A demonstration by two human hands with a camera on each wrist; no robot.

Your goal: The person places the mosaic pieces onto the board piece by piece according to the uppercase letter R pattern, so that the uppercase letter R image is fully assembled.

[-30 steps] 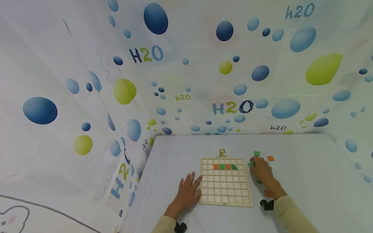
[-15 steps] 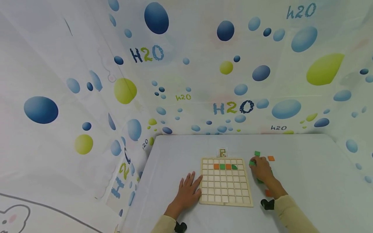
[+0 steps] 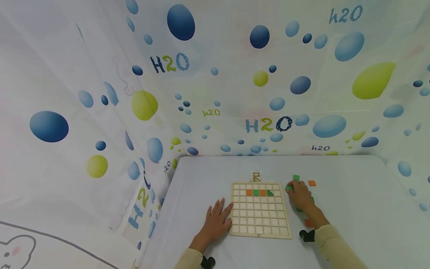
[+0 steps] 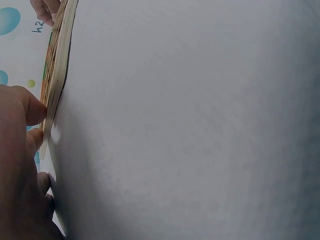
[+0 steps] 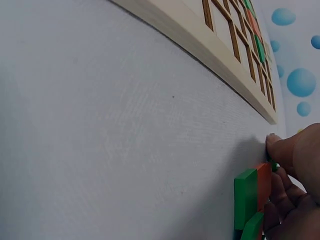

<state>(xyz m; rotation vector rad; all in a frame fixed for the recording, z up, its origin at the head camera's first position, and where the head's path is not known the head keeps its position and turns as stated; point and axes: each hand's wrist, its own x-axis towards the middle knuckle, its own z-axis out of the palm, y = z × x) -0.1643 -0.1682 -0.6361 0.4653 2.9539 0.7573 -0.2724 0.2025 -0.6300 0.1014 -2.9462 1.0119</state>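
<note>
And there's your right hand [image 3: 300,195], thumb and fingers closed in a pinch on a small green piece [image 3: 289,187], just off the right side of the wooden grid board [image 3: 260,214]; you can't tell here whether the piece is clear of the surface [image 3: 356,213]. Your left hand [image 3: 215,224] lies with fingers spread, gripping nothing, thumb and fingertips touching the board's left edge. The board sits around the middle of the surface, a patterned card [image 3: 256,176] just beyond its far edge. Four pieces fill part of its second row from the far edge: orange, green, orange, then a round-edged green one [image 3: 270,193]. Toward the surface's far edge, past your right hand, lie a green tile [image 3: 296,177] and an orange tile [image 3: 312,183]; more pieces sit partly hidden beneath that hand.
</note>
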